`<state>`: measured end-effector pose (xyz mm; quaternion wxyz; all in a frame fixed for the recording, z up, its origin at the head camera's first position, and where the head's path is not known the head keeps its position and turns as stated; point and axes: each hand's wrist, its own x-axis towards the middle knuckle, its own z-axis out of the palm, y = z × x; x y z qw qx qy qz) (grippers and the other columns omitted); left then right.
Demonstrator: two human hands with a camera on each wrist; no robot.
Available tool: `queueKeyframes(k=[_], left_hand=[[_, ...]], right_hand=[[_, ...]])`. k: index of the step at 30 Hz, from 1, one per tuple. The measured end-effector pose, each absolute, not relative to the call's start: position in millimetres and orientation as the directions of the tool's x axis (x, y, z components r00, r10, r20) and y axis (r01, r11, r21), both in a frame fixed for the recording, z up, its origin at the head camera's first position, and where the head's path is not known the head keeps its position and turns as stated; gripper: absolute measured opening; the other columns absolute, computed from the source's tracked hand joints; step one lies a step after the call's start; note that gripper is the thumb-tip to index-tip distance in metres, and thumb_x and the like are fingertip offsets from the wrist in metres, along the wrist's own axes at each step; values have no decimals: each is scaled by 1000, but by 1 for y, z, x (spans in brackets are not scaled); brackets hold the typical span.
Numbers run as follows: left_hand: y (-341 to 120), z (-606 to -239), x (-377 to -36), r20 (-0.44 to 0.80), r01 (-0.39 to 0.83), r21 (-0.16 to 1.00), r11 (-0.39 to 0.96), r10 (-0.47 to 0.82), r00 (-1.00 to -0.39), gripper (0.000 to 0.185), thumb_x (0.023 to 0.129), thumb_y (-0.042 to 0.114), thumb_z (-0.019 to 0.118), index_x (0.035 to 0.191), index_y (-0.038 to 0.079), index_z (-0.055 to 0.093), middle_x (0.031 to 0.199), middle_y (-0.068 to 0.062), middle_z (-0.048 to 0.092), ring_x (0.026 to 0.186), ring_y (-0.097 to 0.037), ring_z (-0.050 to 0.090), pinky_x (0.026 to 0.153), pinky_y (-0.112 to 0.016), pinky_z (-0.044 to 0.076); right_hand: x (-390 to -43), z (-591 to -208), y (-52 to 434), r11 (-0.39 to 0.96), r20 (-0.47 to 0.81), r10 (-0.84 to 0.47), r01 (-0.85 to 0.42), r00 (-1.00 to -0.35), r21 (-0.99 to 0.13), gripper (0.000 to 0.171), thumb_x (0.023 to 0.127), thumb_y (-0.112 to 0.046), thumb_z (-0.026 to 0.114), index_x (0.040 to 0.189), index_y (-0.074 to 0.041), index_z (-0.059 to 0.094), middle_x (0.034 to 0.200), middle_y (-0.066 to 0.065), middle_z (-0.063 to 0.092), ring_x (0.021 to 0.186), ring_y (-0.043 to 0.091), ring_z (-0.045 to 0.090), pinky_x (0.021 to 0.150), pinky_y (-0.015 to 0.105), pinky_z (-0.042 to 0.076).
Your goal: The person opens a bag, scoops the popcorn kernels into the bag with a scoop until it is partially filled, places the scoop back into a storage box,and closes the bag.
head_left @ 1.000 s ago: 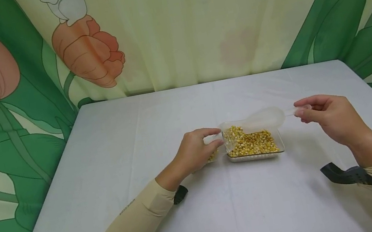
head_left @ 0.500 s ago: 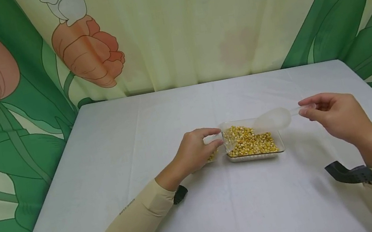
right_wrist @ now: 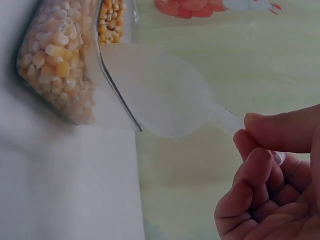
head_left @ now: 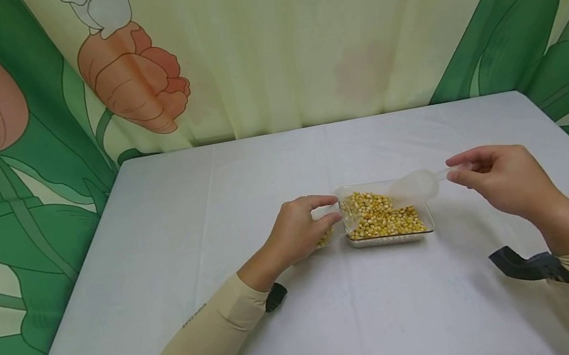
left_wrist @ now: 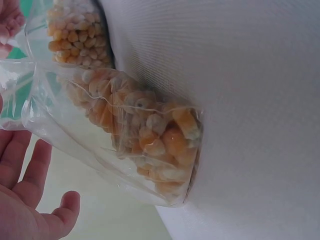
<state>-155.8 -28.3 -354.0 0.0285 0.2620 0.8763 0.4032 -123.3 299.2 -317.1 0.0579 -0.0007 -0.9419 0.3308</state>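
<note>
Translucent plastic scoop (head_left: 414,186) pinched by right hand (head_left: 500,182) | left hand (head_left: 299,231) grips clear corn bag (left_wrist: 125,130) | dip deep into kernel tray (head_left: 423,228), level it.

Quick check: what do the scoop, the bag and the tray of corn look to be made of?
Scoop: frosted, translucent plastic, probably rigid; the backdrop shows dimly through it.
Bag: thin, clear, glossy plastic film; it creases and the kernels show through.
Tray: clear, seemingly hard plastic or glass; the corn is visible through its wall.
</note>
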Motion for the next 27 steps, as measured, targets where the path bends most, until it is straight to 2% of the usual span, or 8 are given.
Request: queueKeyframes(k=[6, 14, 17, 21, 27], left_hand=[[-28, -355, -156, 170, 443, 728, 524, 488, -856, 30, 94, 18, 73, 120, 3, 73, 121, -9, 70, 119, -22, 62, 102, -38, 47], [-27, -355, -157, 186, 455, 731, 509, 493, -850, 30, 94, 17, 73, 120, 2, 73, 120, -9, 70, 119, -22, 62, 102, -37, 47], [-28, -356, -157, 182, 455, 730, 511, 496, -849, 31, 94, 18, 73, 120, 3, 72, 121, -9, 70, 119, -22, 62, 102, -37, 47], [-28, -357, -157, 183, 461, 723, 515, 500, -846, 31, 95, 18, 73, 122, 3, 72, 121, -9, 70, 119, -22, 62, 101, -36, 48], [-29, -357, -158, 185, 465, 720, 516, 503, -844, 32, 95, 19, 72, 122, 3, 71, 122, -9, 70, 118, -22, 63, 101, -36, 48]], right_hand=[[-131, -330, 296, 736, 21, 35, 12, -999, -677, 37, 100, -29, 63, 121, 1, 68, 98, 15, 69, 82, 20, 59, 60, 28, 48], [-135, -348, 300, 656, -96, 39, 98, -995, -749, 45, 101, -34, 61, 130, 1, 63, 103, 13, 66, 87, 18, 56, 73, 34, 46], [-136, -354, 302, 614, -101, 31, 98, -994, -783, 45, 101, -31, 62, 130, 4, 62, 97, 10, 65, 84, 15, 55, 74, 29, 48], [-137, -363, 302, 533, -92, 17, 86, -996, -842, 45, 101, -24, 63, 129, 11, 59, 88, -2, 64, 80, 11, 55, 70, 20, 51], [-140, -374, 300, 444, -77, 7, 72, -997, -893, 45, 100, -19, 65, 128, 15, 57, 86, -13, 65, 79, 7, 57, 70, 18, 52]])
